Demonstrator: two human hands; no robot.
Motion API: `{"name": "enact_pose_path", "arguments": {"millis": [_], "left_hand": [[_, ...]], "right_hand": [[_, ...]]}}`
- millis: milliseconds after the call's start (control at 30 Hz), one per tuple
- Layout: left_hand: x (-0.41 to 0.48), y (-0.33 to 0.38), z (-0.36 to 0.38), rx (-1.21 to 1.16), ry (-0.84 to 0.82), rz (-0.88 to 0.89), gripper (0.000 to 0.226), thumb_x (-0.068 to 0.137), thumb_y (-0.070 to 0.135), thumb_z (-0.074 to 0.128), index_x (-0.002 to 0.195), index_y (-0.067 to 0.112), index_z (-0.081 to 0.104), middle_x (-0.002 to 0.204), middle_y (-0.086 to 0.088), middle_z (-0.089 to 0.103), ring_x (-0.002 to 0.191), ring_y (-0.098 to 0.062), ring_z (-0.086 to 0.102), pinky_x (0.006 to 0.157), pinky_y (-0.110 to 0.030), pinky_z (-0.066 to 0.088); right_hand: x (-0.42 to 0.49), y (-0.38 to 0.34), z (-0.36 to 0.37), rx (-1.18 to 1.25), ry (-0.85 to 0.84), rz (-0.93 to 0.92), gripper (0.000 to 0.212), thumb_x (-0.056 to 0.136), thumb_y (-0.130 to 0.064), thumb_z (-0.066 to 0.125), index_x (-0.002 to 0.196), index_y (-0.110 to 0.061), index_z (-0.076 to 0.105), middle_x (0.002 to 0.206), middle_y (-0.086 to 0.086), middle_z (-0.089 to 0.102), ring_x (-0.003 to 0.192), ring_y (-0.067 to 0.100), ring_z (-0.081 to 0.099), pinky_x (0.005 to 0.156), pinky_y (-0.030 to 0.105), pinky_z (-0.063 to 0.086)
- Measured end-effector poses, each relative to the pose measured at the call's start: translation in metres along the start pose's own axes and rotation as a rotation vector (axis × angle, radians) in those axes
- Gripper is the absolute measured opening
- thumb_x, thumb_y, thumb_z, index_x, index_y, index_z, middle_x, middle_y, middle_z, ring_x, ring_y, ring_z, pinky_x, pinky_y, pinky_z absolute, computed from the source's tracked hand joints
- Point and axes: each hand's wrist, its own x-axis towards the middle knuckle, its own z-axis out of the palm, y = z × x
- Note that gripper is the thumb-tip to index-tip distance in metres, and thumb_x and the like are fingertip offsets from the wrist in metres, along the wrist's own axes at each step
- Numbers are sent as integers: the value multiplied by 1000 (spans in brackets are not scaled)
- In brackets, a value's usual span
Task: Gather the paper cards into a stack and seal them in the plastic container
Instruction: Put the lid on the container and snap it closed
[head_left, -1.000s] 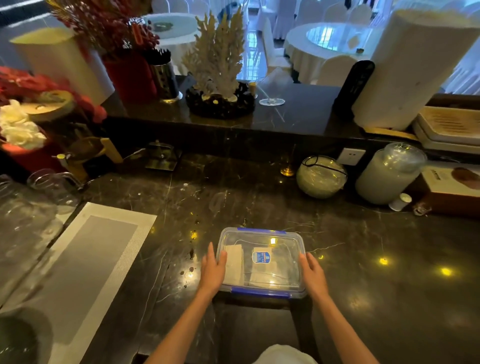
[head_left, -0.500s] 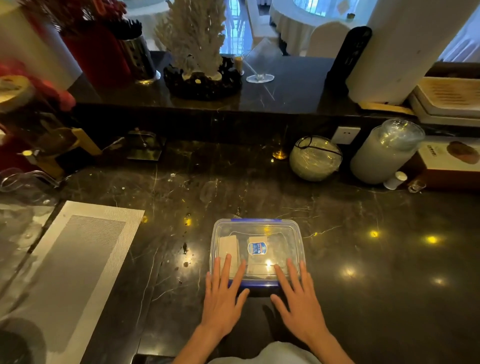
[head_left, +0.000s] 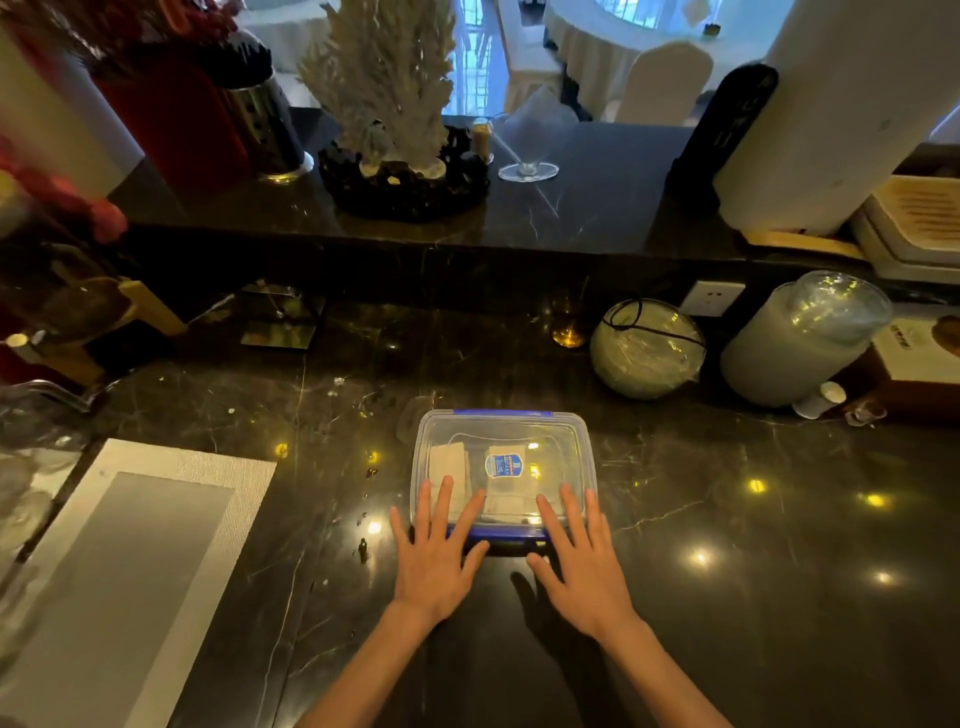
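A clear plastic container (head_left: 561, 431) with blue clips and its lid on stands on the dark marble counter, straight ahead of me. Pale paper cards (head_left: 448, 462) show through the lid, beside a blue label. My left hand (head_left: 435, 556) lies flat with fingers spread, fingertips resting on the lid's near left edge. My right hand (head_left: 581, 561) lies the same way on the near right edge. The near blue clip (head_left: 511, 536) sits between the two hands. Neither hand grips anything.
A grey placemat (head_left: 130, 561) lies to the left. Behind the container stand a round glass bowl (head_left: 647, 348), a tall plastic jar (head_left: 800, 343) and a box (head_left: 919, 353). A raised ledge holds a white coral ornament (head_left: 384, 93), a wine glass (head_left: 527, 156) and a metal cup.
Both hands have moved from the container's left and right sides to its near edge and now lie flat on the lid. The view has tilted down slightly.
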Motion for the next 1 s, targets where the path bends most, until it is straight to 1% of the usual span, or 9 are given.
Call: {"name": "enact_pose_path", "arguments": {"millis": [133,300,367,433,500,700,833,900,1000], "left_hand": [[48,-13,-5,-6,0,-12,69,95,66,26,156,43,4,168,-7,0,152,-30,-12,116,-70,-1],[110,-29,-18,-21,0,-5,70,93,70,19,152,48,-13,165,-4,-16,150,-28,-24,115,-71,-8],[135,-34,-24,-16,-17,-8,70,90,72,12,147,51,-23,163,-1,-24,149,-30,-28,114,-71,-11],[158,-38,-29,-9,-20,-14,70,89,73,9,145,52,-28,161,0,-29,148,-30,-29,114,-70,-12],[177,-43,-31,-8,-13,-16,70,90,73,11,144,52,-27,160,1,-29,147,-28,-31,114,-70,-13],[216,-52,-35,1,25,2,70,92,72,16,146,53,-24,162,1,-20,148,-27,-25,113,-70,-13],[233,-55,-35,11,31,-5,70,91,73,14,145,53,-25,163,1,-19,149,-28,-23,113,-70,-14],[240,-56,-35,20,44,-8,70,91,72,14,146,53,-24,164,1,-19,150,-28,-24,113,-70,-14],[247,-54,-39,22,38,-14,70,93,70,19,148,50,-19,163,0,-21,150,-30,-22,113,-71,-11]], "right_hand": [[49,-2,-5,5,27,-3,75,93,-69,24,155,-39,-5,165,-4,-15,151,26,-23,118,44,-8],[112,-2,-14,-10,50,15,74,92,-71,21,152,-45,-15,165,-4,-18,148,23,-30,118,44,-10],[137,-1,-20,2,61,14,74,92,-71,21,151,-45,-15,163,-6,-21,147,22,-34,118,44,-10],[160,0,-25,5,62,17,74,92,-71,21,150,-46,-16,162,-7,-23,145,20,-36,119,45,-9],[178,0,-30,7,61,23,74,92,-70,22,151,-46,-16,163,-6,-20,146,21,-34,121,47,-5],[209,-2,-43,15,76,27,75,93,-66,27,156,-38,-3,167,0,-7,150,26,-23,122,49,-3],[223,-2,-47,35,93,32,76,92,-66,27,156,-36,1,167,1,-6,151,26,-21,123,50,0],[230,-1,-49,20,104,33,76,93,-65,29,155,-37,-3,167,0,-8,150,26,-23,123,50,0],[239,-2,-52,12,96,45,76,93,-63,31,150,-40,-15,166,0,-10,149,26,-26,123,51,-2]]}}
